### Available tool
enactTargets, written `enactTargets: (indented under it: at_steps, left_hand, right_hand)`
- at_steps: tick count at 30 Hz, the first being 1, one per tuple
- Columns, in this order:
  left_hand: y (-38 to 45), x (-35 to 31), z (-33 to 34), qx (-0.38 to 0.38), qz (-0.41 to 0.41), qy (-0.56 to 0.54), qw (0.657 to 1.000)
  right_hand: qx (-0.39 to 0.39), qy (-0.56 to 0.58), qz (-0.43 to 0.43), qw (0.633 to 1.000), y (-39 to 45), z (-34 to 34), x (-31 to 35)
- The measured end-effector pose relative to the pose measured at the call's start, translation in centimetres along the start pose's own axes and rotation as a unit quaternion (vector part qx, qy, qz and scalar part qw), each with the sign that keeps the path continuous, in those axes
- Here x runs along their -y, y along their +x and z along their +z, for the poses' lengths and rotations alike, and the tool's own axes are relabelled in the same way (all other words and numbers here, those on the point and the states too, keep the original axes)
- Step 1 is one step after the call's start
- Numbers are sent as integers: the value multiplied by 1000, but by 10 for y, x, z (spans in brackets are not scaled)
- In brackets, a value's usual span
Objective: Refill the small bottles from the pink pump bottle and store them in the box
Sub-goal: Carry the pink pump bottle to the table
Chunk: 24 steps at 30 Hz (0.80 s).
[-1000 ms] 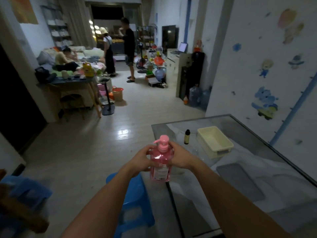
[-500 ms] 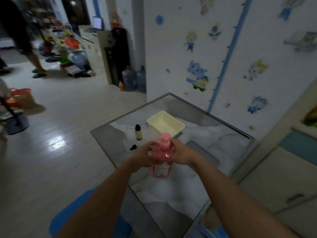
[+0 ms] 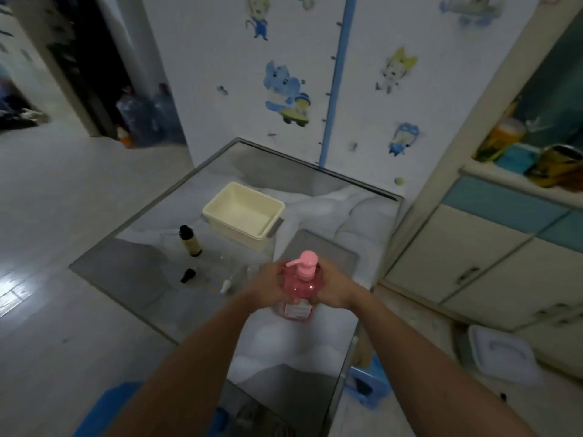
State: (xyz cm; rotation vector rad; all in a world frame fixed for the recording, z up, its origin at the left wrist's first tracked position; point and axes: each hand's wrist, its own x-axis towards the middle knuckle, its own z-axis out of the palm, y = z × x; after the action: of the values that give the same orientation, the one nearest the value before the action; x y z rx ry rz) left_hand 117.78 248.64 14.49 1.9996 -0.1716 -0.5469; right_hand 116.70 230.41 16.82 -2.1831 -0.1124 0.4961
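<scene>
The pink pump bottle stands upright over the glass table, its spout pointing left. My left hand grips its left side and my right hand its right side. A small amber bottle with a black cap stands to the left. Near it lie a loose black cap and a small white piece. The cream box sits empty behind them.
A grey mat lies behind the pink bottle. The table backs onto a wall with cartoon stickers. A cupboard stands to the right, a blue stool beside the table, water jugs at the far left.
My view has swung right and down, from the room toward the table. Both hands have carried the pink bottle from beyond the table's edge to over the tabletop.
</scene>
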Motion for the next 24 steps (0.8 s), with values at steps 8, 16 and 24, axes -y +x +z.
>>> enactTargets:
  at_steps: [8,16,24]
  left_hand:
    - [24,30,10,57,13,20,998]
    - [30,47,10,100,19,28,994]
    - [36,48,4,149,11,51,987]
  right_hand:
    - [-45,-13,77,996,-4,27,-14]
    - [-83,-48,126,987,3,56,-38]
    - [-67,-49,156,984,2,58,-30]
